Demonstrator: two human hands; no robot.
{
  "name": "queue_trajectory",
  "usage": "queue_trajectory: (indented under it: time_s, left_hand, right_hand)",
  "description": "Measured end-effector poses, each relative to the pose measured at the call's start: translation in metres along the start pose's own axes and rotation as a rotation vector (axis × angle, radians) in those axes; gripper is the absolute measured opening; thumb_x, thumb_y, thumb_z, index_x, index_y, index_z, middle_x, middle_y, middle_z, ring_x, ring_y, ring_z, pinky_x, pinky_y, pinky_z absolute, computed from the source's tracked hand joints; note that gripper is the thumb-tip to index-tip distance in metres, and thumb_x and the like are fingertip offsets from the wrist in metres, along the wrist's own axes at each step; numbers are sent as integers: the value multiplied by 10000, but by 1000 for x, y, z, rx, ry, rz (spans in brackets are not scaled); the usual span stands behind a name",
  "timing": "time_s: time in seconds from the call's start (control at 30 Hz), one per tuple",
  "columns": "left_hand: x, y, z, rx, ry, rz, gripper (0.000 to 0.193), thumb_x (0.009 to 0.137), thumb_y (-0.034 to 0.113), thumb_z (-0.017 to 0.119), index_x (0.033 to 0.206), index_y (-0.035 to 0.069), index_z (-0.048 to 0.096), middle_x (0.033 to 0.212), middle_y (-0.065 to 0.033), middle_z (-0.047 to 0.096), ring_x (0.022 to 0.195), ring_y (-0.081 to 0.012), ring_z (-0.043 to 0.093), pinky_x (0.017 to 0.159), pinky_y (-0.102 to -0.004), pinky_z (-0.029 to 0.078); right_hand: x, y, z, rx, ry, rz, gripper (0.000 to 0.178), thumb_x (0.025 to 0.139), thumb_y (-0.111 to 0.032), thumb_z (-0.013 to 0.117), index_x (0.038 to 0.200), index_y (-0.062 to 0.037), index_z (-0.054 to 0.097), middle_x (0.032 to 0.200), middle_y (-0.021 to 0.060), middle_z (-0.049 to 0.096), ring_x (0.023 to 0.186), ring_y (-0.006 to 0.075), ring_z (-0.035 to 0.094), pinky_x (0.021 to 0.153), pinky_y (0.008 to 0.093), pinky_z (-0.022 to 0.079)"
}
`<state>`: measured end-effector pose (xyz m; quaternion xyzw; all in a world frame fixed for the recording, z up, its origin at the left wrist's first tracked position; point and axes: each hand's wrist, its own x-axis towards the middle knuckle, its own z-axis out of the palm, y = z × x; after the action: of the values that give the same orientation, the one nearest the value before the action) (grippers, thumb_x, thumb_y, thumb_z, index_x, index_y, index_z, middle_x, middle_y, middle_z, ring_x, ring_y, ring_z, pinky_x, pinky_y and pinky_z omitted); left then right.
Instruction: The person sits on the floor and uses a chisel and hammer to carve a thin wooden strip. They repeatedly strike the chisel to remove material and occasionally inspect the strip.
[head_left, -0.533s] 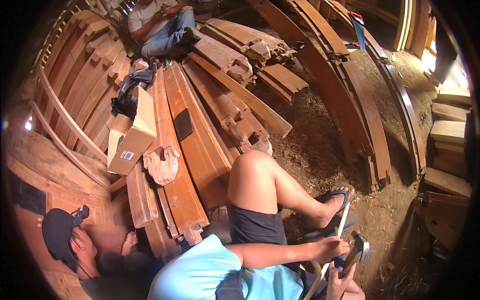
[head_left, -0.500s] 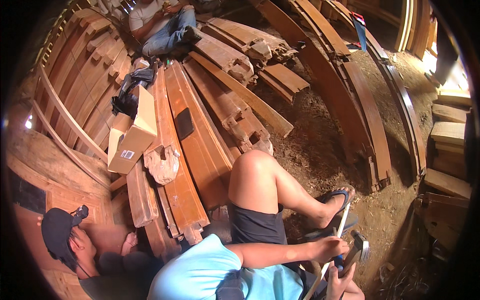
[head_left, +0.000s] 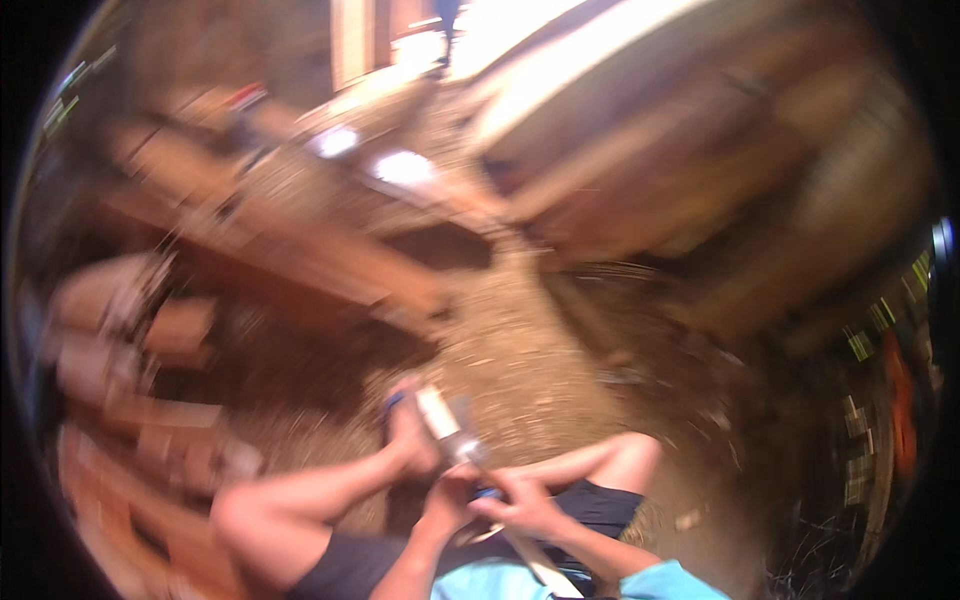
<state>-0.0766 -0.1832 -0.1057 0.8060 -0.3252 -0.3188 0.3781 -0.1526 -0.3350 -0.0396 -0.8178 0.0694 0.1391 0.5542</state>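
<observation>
Over my lap, a pale wooden strip (head_left: 432,410) runs from beside my foot back under my hands toward my light blue shirt. Around a tool with a blue handle (head_left: 487,493), my left hand (head_left: 447,502) is closed; motion blur hides the tool's working end. My right hand (head_left: 527,506) is closed beside it, with its fingers around a hammer's handle. The hammer's metal head (head_left: 466,446) shows just beyond both hands, close to the strip. Where the fingers overlap, I cannot tell what touches what.
My bare legs are bent on either side of the strip, one foot in a sandal (head_left: 393,402). Long brown timber beams (head_left: 300,250) lie ahead to the left, and wooden blocks (head_left: 185,330) nearer. Large boards (head_left: 680,190) stand at the right. Dirt floor (head_left: 510,350) lies between.
My view has swung to the right, blurring the scene. The seated people, cardboard box and phone have left view. My hands now appear near the lower middle, still with the tools and strip.
</observation>
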Motion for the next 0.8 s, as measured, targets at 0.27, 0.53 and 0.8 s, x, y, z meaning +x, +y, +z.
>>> queue_trajectory:
  time_s: [0.27, 0.53, 0.8]
  left_hand:
    - [75, -10, -18, -834, 578, -41, 569, 904, 620, 487, 1177, 131, 394, 1208, -88, 457, 1007, -225, 520, 819, -394, 483]
    - [20, 66, -34, -738, 494, -144, 772, 931, 619, 457, 1404, 37, 274, 1404, -170, 327, 1275, -282, 360, 1018, -414, 359]
    - [2, -22, -12, -56, 370, 23, 354, 876, 187, 646, 1114, -73, 610, 1008, -202, 673, 918, -255, 630, 839, -397, 488]
  right_hand:
    - [-6, 42, 32, 83, 98, 117, 854, 894, -665, 507, 1391, 22, 409, 1265, 230, 549, 1202, 306, 545, 1000, 386, 424]
    - [10, 72, 55, 224, 142, 111, 844, 898, -749, 346, 1422, -89, 396, 1180, 232, 631, 1116, 344, 621, 937, 409, 490]
    - [1, 67, 24, 119, 355, 262, 531, 972, -483, 487, 1161, 5, 575, 1000, 194, 676, 935, 271, 674, 801, 366, 529]
